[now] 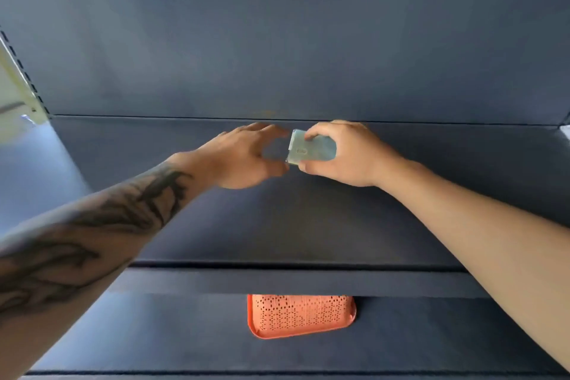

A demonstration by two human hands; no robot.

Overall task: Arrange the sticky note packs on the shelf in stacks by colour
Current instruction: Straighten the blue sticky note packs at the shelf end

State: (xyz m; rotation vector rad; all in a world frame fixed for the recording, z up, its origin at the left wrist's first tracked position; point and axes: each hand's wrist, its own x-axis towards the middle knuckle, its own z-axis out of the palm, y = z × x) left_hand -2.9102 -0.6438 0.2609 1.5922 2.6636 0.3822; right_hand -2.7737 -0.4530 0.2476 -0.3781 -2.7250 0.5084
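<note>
Pack: pale blue, small label on its side too blurred to read. R hand grips it above the dark blue shelf, near the back panel. L hand open, fingertips at pack's edge. Orange perforated tray on lower shelf.

Single head-worn wide-angle view, forward and slightly down, close over the blue shelf.

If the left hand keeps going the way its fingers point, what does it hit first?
Most likely the pale blue sticky note pack held in the right hand; the left hand is open, its fingertips almost at the pack's near edge.
</note>
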